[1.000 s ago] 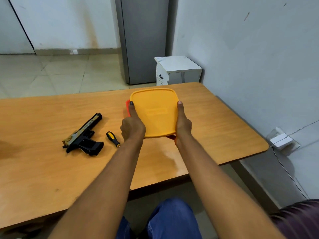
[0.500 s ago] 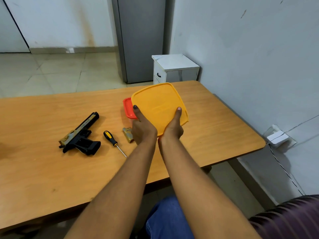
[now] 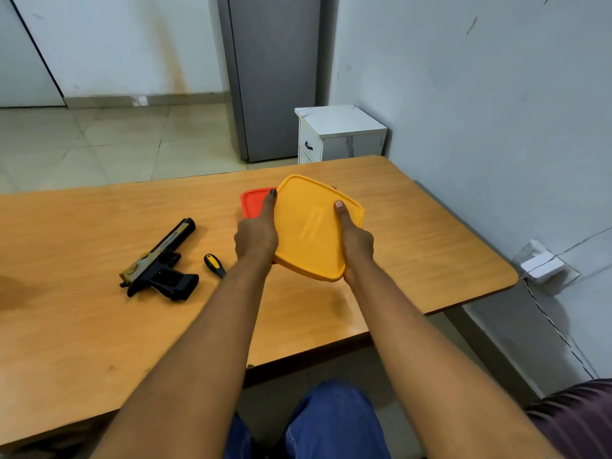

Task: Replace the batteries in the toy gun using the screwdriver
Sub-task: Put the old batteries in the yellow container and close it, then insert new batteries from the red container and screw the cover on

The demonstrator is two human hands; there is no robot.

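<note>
A black and gold toy gun (image 3: 159, 261) lies on the wooden table (image 3: 82, 326), left of my arms. Just right of it lies a screwdriver (image 3: 213, 265) with a black and yellow handle; its shaft is hidden behind my left forearm. My left hand (image 3: 256, 235) and my right hand (image 3: 356, 241) grip the two sides of a yellow lid (image 3: 313, 226), thumbs on top. The lid sits tilted over a red container (image 3: 253, 202), of which only the far left corner shows.
A white bedside cabinet (image 3: 339, 132) and a grey cupboard (image 3: 275, 74) stand beyond the table's far edge. The wall runs along the right side, with a white charger (image 3: 541, 266) plugged in low. My blue-trousered knees are under the near edge.
My hands have spread apart again on the yellow lid, which has turned and shifted. The small brass-coloured piece seen near the screwdriver half a second ago is now hidden behind my left arm.
</note>
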